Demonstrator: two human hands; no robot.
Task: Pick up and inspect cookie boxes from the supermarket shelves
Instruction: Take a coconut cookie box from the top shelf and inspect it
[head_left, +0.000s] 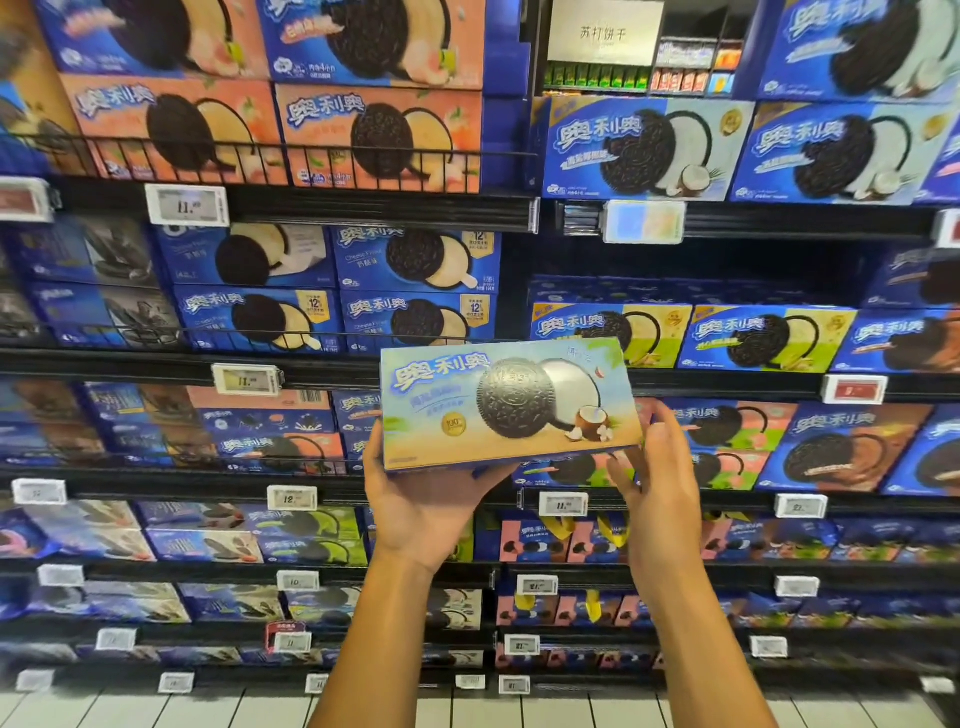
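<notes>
Item: one coconut cookie box (506, 402), centre of frame, front facing me. My left hand (426, 499) cups its underside; my right hand (660, 467) pinches its right end. Stocked shelves (363, 208) behind.

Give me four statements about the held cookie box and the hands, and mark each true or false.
1. Both hands hold one cookie box. True.
2. The box's front shows a banana. False: it shows a dark sandwich cookie and a coconut.
3. The left hand supports the box from below. True.
4. The right hand rests on a price tag. False: it grips the box's right end.
</notes>
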